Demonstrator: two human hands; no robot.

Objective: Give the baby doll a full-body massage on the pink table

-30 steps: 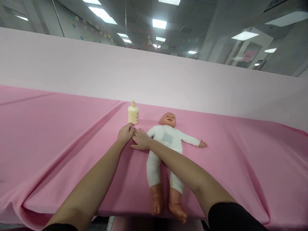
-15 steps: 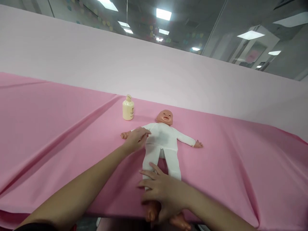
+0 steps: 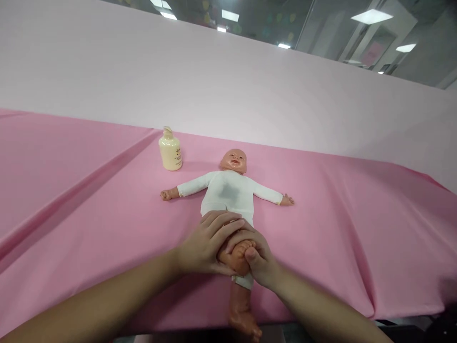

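A baby doll [image 3: 228, 190] with a white cloth body lies on its back, head away from me and arms spread. One of its legs is bent up, so its foot [image 3: 243, 252] sits between my hands. My left hand [image 3: 212, 243] curls round that leg from the left. From the right, my right hand [image 3: 259, 252] grips the same foot, thumb near the toes and fingers meeting my left fingers. The doll's other leg [image 3: 243, 309] stretches toward me, its foot at the table's near edge. My hands hide the doll's hips and thighs.
A cream pump bottle [image 3: 171, 155] stands upright left of the doll's head. A pink cloth [image 3: 314, 247] with several folds covers the table. Behind it rises a pale wall [image 3: 228, 85] with a glass pane [image 3: 321, 33] above.
My left hand has moved from the doll's side to its leg. My right hand has lifted the foot, bending the leg up toward the belly. The view has tilted down slightly.
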